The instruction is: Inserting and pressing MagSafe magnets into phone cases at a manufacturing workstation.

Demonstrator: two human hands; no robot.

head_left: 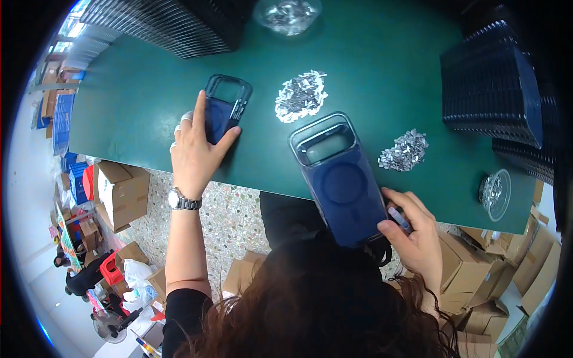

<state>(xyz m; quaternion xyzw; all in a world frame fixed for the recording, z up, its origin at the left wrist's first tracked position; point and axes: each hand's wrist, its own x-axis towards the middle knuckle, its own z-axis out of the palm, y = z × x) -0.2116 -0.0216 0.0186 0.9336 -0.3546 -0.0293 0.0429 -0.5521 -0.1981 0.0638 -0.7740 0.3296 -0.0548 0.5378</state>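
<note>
1. The green table (370,65) served as landmark. The left hand (194,152) lay at its near edge, wearing a wristwatch (182,201), fingers spread and closed over the lower half of a dark blue phone case (225,107) resting flat on the table.
2. The right hand (415,230) was just off the table's near edge, thumb and fingers pinched on the bottom corner of a second, larger-looking blue phone case (340,176), which was held tilted with its top over the table.
3. Two loose heaps of small silvery parts (301,95) (404,150) lay mid-table, beyond the held case; a clear dish (495,194) of similar parts sat at the table's right end.
4. Stacks of dark trays (492,83) stood at the far right.
5. Judged progress: both cases were in hand and neither was set aside; whether any silvery part had been fitted could not be told.
</note>
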